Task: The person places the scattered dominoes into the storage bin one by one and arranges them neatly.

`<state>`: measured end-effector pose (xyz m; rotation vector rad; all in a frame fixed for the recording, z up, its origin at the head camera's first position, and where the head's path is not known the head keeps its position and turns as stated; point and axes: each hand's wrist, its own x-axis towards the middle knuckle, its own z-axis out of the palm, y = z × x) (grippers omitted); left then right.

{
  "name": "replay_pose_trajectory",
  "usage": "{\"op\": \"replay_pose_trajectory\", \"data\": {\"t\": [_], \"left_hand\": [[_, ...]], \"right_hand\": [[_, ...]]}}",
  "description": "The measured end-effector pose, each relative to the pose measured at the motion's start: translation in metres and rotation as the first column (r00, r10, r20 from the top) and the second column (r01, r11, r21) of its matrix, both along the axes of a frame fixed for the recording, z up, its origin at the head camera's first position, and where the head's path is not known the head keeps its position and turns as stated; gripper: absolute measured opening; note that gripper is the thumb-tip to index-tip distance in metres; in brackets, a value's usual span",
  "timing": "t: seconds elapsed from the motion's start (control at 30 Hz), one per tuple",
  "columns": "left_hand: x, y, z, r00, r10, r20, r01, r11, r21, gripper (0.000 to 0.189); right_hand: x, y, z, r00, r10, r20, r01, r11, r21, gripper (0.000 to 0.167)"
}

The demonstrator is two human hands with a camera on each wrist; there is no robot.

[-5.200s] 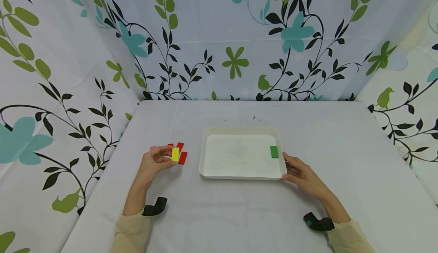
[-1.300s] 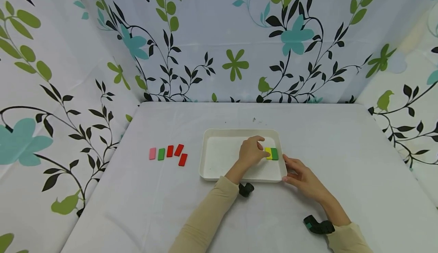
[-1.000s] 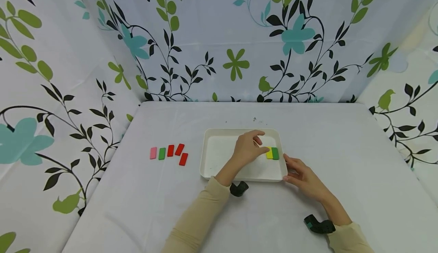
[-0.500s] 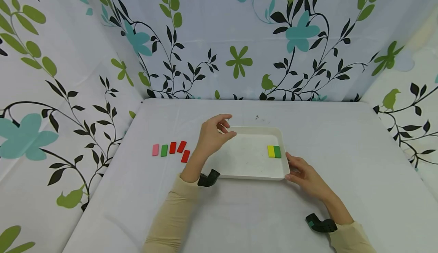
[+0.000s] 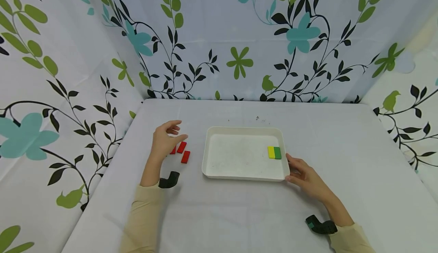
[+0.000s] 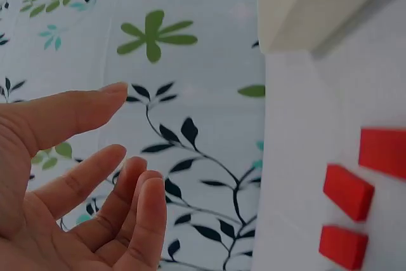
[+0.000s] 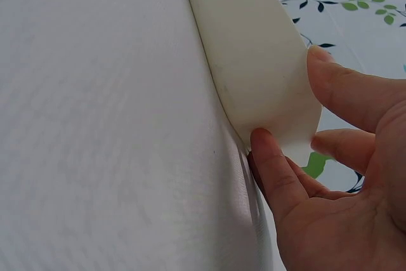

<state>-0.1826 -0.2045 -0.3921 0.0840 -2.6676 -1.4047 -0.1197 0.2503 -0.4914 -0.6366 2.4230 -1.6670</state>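
Table, left grip parted, empty, right grip slack against tray holding two blocks

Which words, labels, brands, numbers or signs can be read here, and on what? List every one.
None can be read.
Tray, yellow block, green block, red blocks: no lettering visible.
Backdrop: printed plants and birds, no words.
Right wrist piece: a green patch, too small to make out.
Dark specks on the table: too small to tell what they are.
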Motion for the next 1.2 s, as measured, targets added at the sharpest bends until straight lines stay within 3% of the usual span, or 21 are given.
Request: {"op": "replay_pose_trajectory", "data": {"t": [0.23, 0.43, 0.6, 0.9, 1.07, 1.2], "left_hand": [[0.006, -0.058, -0.019, 0.996, 0.062, 0.061, -0.065, 0.997, 0.041, 0.054], [0.013, -0.088, -0.034, 0.989, 0.066, 0.131, -0.077, 0.993, 0.085, 0.063], [0.016, -0.108, -0.05, 0.972, 0.047, 0.229, -0.076, 0.99, 0.118, 0.069], [0.012, -0.127, -0.075, 0.961, -0.041, 0.273, 0.001, 0.99, 0.145, 0.077], [0.011, -0.128, -0.078, 0.962, -0.072, 0.263, 0.038, 0.991, 0.131, 0.078], [0.009, -0.126, -0.078, 0.963, -0.06, 0.262, 0.032, 0.994, 0.109, 0.077]], "right_hand": [[0.001, 0.0, 0.002, 1.0, -0.001, 0.001, 0.001, 1.0, -0.004, 0.073], [0.001, 0.001, 0.0, 1.0, 0.004, 0.011, -0.004, 1.0, -0.018, 0.074], [0.001, 0.0, -0.001, 1.0, 0.024, 0.005, -0.024, 0.999, -0.04, 0.073], [0.0, 0.0, -0.003, 1.0, 0.014, 0.002, -0.014, 1.0, -0.024, 0.074], [0.0, 0.0, -0.002, 1.0, 0.009, -0.003, -0.009, 1.0, -0.02, 0.074], [0.0, 0.0, -0.002, 1.0, 0.005, -0.006, -0.005, 1.0, -0.015, 0.073]]}}
